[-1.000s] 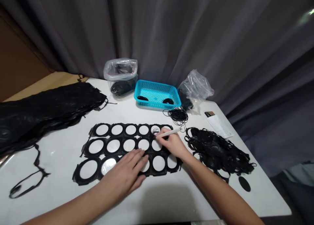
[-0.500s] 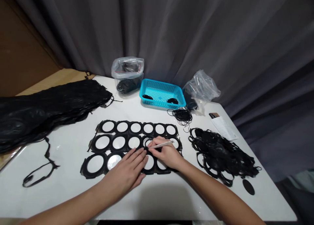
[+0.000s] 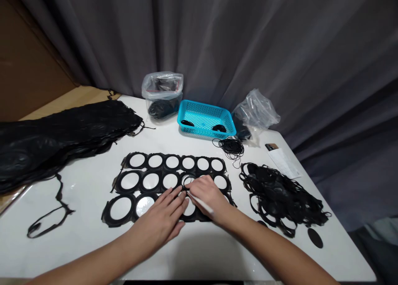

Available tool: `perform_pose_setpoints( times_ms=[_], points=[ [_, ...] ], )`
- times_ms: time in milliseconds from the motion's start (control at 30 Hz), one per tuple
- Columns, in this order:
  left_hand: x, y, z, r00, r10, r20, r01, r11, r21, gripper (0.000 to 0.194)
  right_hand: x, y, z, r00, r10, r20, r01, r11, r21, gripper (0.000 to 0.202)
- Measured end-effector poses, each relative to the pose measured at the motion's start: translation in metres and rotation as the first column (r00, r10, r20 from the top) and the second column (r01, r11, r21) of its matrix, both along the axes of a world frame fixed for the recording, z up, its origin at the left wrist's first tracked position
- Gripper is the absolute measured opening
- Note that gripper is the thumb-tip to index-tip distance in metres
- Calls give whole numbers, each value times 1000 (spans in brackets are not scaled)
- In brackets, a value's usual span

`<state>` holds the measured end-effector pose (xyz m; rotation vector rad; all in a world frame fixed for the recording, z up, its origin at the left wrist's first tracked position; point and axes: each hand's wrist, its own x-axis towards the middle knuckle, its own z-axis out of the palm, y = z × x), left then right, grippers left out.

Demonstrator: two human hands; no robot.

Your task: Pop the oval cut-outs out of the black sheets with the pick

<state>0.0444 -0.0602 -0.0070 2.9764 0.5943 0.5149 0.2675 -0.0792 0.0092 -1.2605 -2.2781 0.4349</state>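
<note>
The left hand point(image 3: 168, 210) lay flat, thumb apart from its close-set fingers, on the holed black sheet point(image 3: 161, 181) midway between the back and front edges of the worktop point(image 3: 205, 256), probably to stop it sliding. The right hand point(image 3: 209, 191) had its fingers clamped on a white stick point(image 3: 202, 204), seemingly for fine control, though they hid its tip.

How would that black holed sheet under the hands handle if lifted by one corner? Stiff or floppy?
Probably floppy: the black holed sheet lies flat, with only narrow webs between its round openings. Likely light for its size, since the openings take up much of its area. Those thin webs may also stretch or tear under a one-corner lift.
</note>
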Motion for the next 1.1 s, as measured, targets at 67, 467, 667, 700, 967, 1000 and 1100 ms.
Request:
perform_pose_setpoints(
  times_ms=[67,467,667,700,967,1000,1100],
  points=[
    [0,-1,-1,1000,5,-13,-5,1000,-13,47,1,2,-1,993,43,112,-53,995,81,10],
    [-10,-1,18,999,-15,43,20,993,-119,43,75,57,25,753,-591,-289,535,806,-254,21],
    [-21,-23,19,1000,-17,26,19,997,-76,31,9,-19,28,840,-421,-342,210,834,-511,11],
    [-22,-27,17,1000,-14,21,16,998,-56,31,1,-28,27,852,-398,-341,188,839,-510,12],
    [-19,-39,8,999,14,34,-12,998,-62,43,-14,-54,14,860,-352,-370,188,891,-413,13],
    [-19,-39,8,999,16,32,-14,998,-64,42,-15,-54,13,860,-351,-372,189,894,-406,13],
    [-19,-39,7,999,26,43,-23,997,-74,39,-17,-54,11,865,-336,-373,186,905,-383,15]
  ],
)
